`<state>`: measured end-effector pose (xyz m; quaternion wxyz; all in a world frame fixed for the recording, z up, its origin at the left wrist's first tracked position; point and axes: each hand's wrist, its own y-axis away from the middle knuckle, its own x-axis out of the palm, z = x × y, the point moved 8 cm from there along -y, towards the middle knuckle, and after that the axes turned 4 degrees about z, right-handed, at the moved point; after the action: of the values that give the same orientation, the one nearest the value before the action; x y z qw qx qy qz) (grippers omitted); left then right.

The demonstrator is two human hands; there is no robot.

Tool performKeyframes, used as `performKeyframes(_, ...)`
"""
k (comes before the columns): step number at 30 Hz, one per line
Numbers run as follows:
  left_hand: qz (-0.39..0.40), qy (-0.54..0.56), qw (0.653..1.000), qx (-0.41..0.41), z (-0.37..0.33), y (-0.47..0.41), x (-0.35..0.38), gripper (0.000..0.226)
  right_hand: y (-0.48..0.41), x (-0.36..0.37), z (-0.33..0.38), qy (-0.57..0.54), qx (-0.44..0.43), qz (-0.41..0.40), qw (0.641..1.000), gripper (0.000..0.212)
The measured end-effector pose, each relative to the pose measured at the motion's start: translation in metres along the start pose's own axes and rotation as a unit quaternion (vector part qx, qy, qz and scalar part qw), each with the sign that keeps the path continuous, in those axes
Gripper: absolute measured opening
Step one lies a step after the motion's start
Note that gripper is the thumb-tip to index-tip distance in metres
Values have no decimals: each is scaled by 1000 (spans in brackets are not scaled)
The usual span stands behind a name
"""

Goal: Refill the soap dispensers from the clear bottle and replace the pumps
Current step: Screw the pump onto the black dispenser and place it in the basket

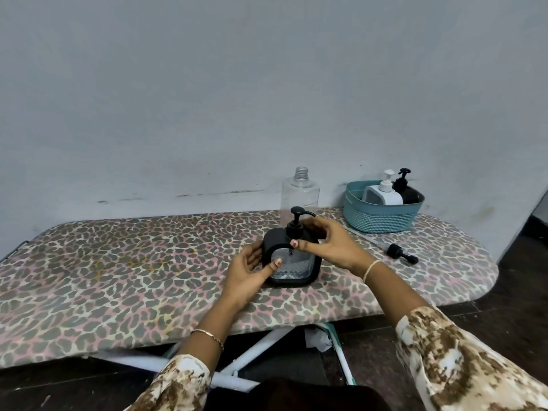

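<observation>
Sleeves: two, patterned brown and cream, at the bottom edge.
Hands: two; the left hand (pixel 249 272) grips the left side of the black dispenser (pixel 293 262), thumb on its clear front; the right hand (pixel 329 244) curls round the collar of its pump (pixel 297 216).
Dispensers: three; the held one stands upright on the ironing board (pixel 118 277); a white dispenser (pixel 382 194) and a second black dispenser (pixel 407 191) sit in the teal basket (pixel 382 221), far right.
Bottle: one clear bottle (pixel 300 191), uncapped, just behind the held dispenser, which hides its base.
Spare: one loose pump (pixel 398 252), black, lying right of the hands, near the basket.
</observation>
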<state>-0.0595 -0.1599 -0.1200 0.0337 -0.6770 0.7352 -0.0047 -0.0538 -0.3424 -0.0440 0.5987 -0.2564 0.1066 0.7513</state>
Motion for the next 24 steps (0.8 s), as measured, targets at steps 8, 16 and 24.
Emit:
performKeyframes(8,75,-16,997,13,-16,3,52,68,26,-38,-8,-17,5,9,1000,38)
performKeyframes(16,125,-98,983,88,-55,-9,136,50,30,-115,-15,34,25,-157,987,53)
performKeyframes(24,119,-150,969,153,-98,-58,192,73,1,-190,-9,140,55,-343,927,52)
